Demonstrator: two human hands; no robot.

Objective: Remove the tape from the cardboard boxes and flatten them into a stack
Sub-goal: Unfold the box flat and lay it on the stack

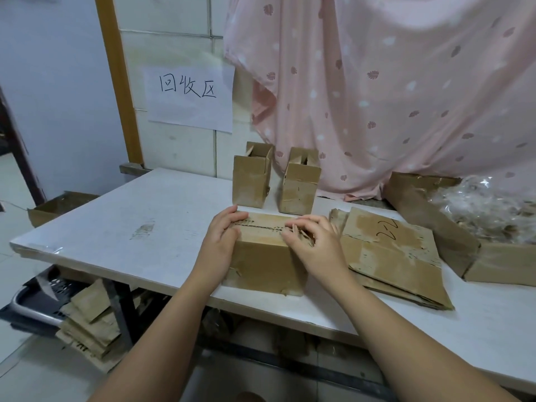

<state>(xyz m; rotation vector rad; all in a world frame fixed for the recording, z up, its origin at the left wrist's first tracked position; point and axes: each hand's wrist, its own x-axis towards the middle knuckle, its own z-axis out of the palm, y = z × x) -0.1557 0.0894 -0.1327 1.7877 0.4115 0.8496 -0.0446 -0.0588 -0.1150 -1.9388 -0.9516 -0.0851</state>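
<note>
A closed cardboard box [266, 253] sits near the front edge of a white table [116, 227] as a person works at its top seam with both hands. The left hand [223, 235] grips the box's left end, fingers curled over the top edge. The right hand [314, 240], fingers bent, pinches a frayed strip [301, 234] at the seam's right end; whether the strip is tape or torn card cannot be told.

Just behind the box stand two boxes [251, 181], upright and side by side, their top flaps open. Just right of the box lies a stack [391, 256] of flattened cardboard, black scrawl on its top sheet. Further right of the box, an open carton [435, 230] holds a crumpled wad of clear plastic [493, 210].

Behind the box, a pink leaf-print cloth [377, 82] hangs over the tiled wall, beside a paper sign [190, 97] with handwritten characters. Below and left of the box, under the table, are more flattened cardboard [87, 320] and a dark basket [37, 300].
</note>
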